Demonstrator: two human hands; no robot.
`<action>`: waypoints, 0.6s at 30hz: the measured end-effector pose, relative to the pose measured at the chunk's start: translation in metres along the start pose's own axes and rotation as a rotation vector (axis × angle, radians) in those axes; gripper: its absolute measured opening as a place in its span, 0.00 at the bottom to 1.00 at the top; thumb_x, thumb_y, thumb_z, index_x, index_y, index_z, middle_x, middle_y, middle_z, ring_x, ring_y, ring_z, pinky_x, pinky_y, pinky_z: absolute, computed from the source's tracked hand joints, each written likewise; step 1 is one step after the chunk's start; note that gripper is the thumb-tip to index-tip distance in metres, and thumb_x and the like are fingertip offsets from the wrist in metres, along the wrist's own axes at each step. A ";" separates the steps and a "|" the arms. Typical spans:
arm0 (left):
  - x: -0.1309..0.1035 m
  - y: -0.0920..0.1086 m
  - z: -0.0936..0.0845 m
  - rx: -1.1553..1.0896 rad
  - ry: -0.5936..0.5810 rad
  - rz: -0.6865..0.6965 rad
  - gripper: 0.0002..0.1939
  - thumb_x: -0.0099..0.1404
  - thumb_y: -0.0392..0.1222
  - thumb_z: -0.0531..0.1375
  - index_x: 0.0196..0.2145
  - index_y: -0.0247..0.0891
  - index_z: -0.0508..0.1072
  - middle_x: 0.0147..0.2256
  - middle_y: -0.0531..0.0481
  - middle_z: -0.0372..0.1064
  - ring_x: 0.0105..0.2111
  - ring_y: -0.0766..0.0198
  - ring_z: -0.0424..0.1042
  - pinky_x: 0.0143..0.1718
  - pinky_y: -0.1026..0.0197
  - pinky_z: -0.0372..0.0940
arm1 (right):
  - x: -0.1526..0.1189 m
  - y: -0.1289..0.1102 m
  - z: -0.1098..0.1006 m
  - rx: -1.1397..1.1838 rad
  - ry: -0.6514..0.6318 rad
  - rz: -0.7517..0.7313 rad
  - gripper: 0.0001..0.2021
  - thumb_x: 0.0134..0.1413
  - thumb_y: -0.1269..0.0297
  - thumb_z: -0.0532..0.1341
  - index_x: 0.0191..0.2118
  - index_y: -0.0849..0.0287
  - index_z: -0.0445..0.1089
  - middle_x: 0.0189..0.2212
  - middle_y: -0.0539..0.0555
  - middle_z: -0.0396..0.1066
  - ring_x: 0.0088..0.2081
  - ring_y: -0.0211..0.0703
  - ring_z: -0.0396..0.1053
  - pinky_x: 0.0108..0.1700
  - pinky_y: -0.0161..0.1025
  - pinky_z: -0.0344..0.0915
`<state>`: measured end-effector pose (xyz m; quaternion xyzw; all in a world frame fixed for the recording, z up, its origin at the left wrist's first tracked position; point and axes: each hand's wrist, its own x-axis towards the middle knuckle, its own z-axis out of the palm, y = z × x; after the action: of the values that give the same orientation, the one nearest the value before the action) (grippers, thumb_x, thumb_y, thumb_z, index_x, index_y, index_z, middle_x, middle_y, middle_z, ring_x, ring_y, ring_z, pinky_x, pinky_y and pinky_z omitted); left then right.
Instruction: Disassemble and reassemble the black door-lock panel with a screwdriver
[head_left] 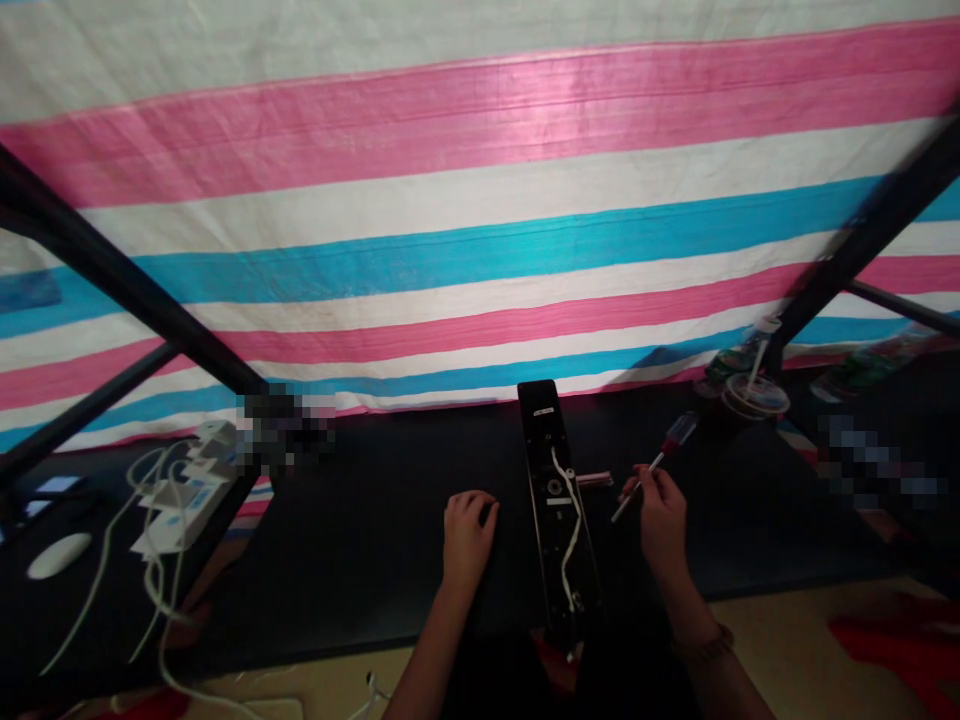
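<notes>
A long black door lock panel (pixel 553 520) lies lengthwise on the dark table, its inner side up. A white cable (pixel 571 540) runs along it, and a lever handle (pixel 595 480) sticks out on its right. My right hand (pixel 664 515), right of the panel, pinches a screwdriver (pixel 667 447) by its shaft. The red and clear handle points up and away; the tip slants down toward the panel without touching it. To the panel's left, my left hand (pixel 469 535) rests on the table, loosely curved with the thumb apart and nothing in it.
A lidded cup with a straw (pixel 756 395) and a plastic bottle (pixel 739 360) stand at the back right. On the left are a white power strip (pixel 184 505) with tangled cables and a white mouse (pixel 60 556). Black frame bars (pixel 862 250) and a striped sheet (pixel 480 240) rise behind.
</notes>
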<state>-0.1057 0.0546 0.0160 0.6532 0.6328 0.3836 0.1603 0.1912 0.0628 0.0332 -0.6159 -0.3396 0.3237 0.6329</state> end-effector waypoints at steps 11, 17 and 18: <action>0.039 -0.017 -0.032 0.072 0.131 -0.055 0.13 0.65 0.50 0.59 0.37 0.43 0.80 0.40 0.46 0.77 0.42 0.53 0.76 0.48 0.51 0.71 | -0.003 0.037 -0.012 -0.376 -0.157 -0.121 0.23 0.58 0.41 0.58 0.35 0.60 0.73 0.25 0.56 0.76 0.28 0.50 0.74 0.31 0.39 0.66; 0.129 -0.079 -0.117 0.252 0.501 -0.324 0.20 0.65 0.41 0.54 0.52 0.28 0.69 0.49 0.32 0.72 0.51 0.43 0.71 0.56 0.40 0.63 | -0.002 0.036 -0.013 -0.423 -0.157 -0.162 0.24 0.59 0.41 0.56 0.35 0.60 0.72 0.24 0.55 0.75 0.26 0.49 0.73 0.30 0.40 0.65; 0.139 -0.089 -0.127 0.279 0.549 -0.373 0.21 0.64 0.39 0.54 0.52 0.26 0.68 0.49 0.30 0.71 0.51 0.41 0.71 0.56 0.38 0.62 | -0.002 0.037 -0.013 -0.428 -0.157 -0.156 0.24 0.59 0.41 0.56 0.35 0.60 0.72 0.24 0.55 0.75 0.26 0.49 0.73 0.30 0.40 0.65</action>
<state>-0.2711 0.1651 0.0792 0.4146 0.8069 0.4189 -0.0390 0.2013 0.0553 -0.0044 -0.6808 -0.4952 0.2414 0.4828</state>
